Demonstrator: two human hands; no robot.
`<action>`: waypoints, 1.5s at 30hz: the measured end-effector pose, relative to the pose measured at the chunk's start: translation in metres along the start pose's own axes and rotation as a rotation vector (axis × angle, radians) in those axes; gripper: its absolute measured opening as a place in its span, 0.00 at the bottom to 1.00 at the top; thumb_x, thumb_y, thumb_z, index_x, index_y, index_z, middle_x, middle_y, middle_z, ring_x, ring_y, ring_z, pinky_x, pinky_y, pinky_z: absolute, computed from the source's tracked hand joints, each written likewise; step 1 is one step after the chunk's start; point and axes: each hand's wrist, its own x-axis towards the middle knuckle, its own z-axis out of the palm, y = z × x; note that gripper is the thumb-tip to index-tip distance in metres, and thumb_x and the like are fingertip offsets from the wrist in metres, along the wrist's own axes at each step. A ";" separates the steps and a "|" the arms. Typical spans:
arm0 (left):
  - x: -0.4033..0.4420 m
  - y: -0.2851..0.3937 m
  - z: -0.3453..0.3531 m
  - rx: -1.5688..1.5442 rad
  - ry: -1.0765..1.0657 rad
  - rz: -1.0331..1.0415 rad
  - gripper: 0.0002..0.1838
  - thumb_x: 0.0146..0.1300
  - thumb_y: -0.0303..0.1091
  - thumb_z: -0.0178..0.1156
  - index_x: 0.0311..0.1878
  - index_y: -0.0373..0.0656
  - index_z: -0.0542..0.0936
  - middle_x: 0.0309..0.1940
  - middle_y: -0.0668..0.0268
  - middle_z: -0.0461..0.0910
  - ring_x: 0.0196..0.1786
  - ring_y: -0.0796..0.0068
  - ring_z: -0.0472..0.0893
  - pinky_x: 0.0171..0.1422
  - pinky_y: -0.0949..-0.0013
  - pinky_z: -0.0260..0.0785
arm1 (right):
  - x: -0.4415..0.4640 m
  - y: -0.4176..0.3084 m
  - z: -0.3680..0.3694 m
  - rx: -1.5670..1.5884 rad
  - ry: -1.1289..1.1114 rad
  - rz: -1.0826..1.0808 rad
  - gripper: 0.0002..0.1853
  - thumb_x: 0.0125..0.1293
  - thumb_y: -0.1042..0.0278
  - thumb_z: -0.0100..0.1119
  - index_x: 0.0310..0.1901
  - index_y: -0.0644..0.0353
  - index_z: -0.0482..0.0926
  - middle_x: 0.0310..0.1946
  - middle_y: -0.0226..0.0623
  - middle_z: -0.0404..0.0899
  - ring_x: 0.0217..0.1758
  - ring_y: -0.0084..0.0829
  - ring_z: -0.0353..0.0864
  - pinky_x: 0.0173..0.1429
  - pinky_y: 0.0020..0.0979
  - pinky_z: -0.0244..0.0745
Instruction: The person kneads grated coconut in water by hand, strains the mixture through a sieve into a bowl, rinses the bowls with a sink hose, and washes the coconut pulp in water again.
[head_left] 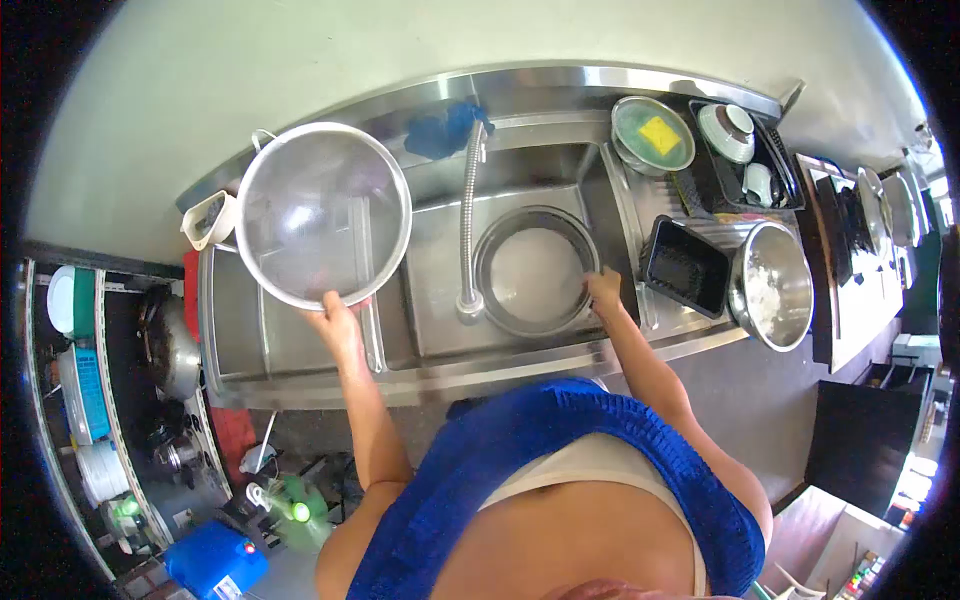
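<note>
The left hand [338, 327] is closed on the near rim of a big round strainer [322, 215]. The strainer is over the left sink [232, 332], near the left end of the metal tabletop [300, 393]. I cannot tell if it is resting on the sink's edge or held up.

The right hand [604, 290] is closed on the right side of a round pan [530, 322]. The pan is in the right sink [438, 275], past the tabletop's front edge. A bendy tap [467, 220] is between the two things. At the tabletop's right end are a black tray [688, 262] and a shiny bowl [785, 325], which is by the front right corner.

The step now looks like handling both things at the sinks, one in each hand. Any next move seems to call for a tight hold, since each hand has just one side of a wide, round thing. The strainer could tip, and the tap could get bumped.
</note>
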 end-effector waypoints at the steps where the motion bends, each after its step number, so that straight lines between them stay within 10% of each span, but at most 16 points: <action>1: -0.009 0.020 0.007 -0.004 0.004 0.005 0.30 0.59 0.26 0.46 0.65 0.35 0.50 0.58 0.48 0.62 0.41 0.55 0.80 0.26 0.63 0.81 | -0.008 -0.013 -0.005 0.001 -0.004 -0.006 0.16 0.44 0.74 0.55 0.36 0.71 0.80 0.21 0.34 0.77 0.22 0.24 0.72 0.29 0.29 0.68; 15: -0.073 0.098 0.089 0.114 -0.054 0.656 0.33 0.54 0.18 0.43 0.66 0.40 0.52 0.60 0.53 0.65 0.45 0.60 0.78 0.29 0.68 0.82 | -0.120 -0.147 -0.115 0.300 -0.332 -0.115 0.11 0.52 0.74 0.61 0.39 0.67 0.80 0.29 0.34 0.81 0.29 0.22 0.78 0.34 0.25 0.74; 25: -0.094 0.100 0.164 0.239 -0.295 0.658 0.40 0.53 0.18 0.41 0.68 0.51 0.39 0.57 0.50 0.63 0.42 0.56 0.79 0.27 0.66 0.83 | -0.117 -0.227 -0.237 0.459 -0.296 -0.244 0.12 0.53 0.78 0.62 0.41 0.64 0.80 0.31 0.36 0.82 0.29 0.26 0.80 0.36 0.27 0.77; 35: -0.148 0.048 0.242 0.070 -0.836 -0.119 0.34 0.59 0.25 0.46 0.67 0.47 0.44 0.51 0.48 0.69 0.32 0.57 0.81 0.21 0.65 0.80 | -0.092 -0.328 -0.358 0.393 -0.121 -0.463 0.14 0.54 0.77 0.60 0.44 0.68 0.78 0.34 0.39 0.81 0.32 0.30 0.81 0.41 0.30 0.80; 45: -0.211 0.021 0.312 0.170 -1.161 -0.260 0.30 0.59 0.27 0.45 0.65 0.44 0.50 0.52 0.49 0.71 0.42 0.61 0.82 0.17 0.69 0.77 | -0.049 -0.339 -0.413 0.415 0.149 -0.539 0.12 0.50 0.83 0.57 0.39 0.69 0.78 0.29 0.39 0.79 0.26 0.28 0.79 0.31 0.29 0.79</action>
